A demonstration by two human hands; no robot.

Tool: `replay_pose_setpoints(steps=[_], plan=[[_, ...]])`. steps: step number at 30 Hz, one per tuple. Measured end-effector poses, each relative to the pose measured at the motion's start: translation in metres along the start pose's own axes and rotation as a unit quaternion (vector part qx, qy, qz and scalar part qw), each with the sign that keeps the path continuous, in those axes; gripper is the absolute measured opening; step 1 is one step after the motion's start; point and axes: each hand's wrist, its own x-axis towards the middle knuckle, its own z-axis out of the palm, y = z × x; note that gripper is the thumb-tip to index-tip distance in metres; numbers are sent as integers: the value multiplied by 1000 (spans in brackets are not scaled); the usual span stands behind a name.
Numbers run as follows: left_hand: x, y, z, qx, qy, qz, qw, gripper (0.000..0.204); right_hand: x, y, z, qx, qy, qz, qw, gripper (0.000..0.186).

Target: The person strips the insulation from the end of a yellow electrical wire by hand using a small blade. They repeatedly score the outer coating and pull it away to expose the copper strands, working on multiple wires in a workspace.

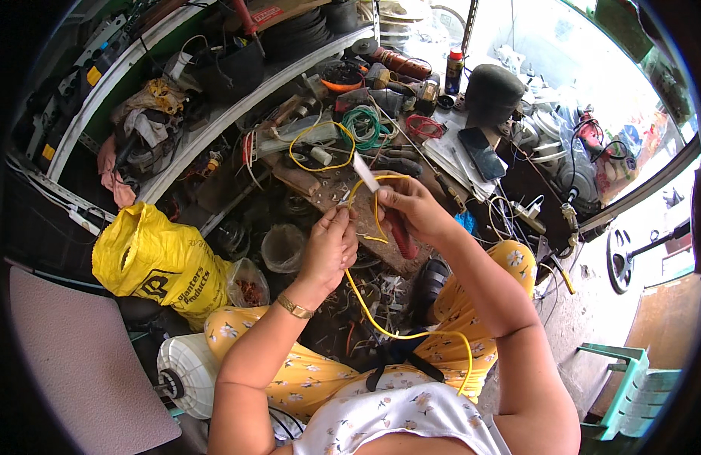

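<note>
My left hand [333,240] pinches a yellow wire [363,305] near its upper end, where a short pale tip shows. The wire runs down from there across my lap. My right hand [411,208] grips a knife [366,173], its pale blade angled up and left between thumb and fingers, with a dark red handle or tool [402,239] showing below the hand. A loop of yellow wire curves around the blade and right hand. Beneath both hands is a worn wooden board [312,186] with small scraps, a white cylinder [321,156] and another yellow wire loop.
A cluttered bench holds green [362,121] and red wire coils [424,126], power tools [401,61] and a phone [481,154]. A yellow sack [157,262] and clear tubs [282,249] stand left, near a cushioned seat [77,364]. A green plastic chair [623,390] stands at right.
</note>
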Motion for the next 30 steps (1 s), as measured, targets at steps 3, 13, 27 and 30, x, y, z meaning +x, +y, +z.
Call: replay_pose_setpoints(steps=[3,13,27,30], plan=[[-1,-1,6,42,19,25,999,18,3,11,13,-29,4,-3,1000,25],[-3,0,4,194,12,65,979,19,1,6,15,-149,-3,10,989,17],[-6,-13,12,308,20,191,932,16,-5,-14,14,-88,42,9,995,16],[-7,-16,12,347,35,204,915,17,-5,-17,15,-80,72,7,994,17]])
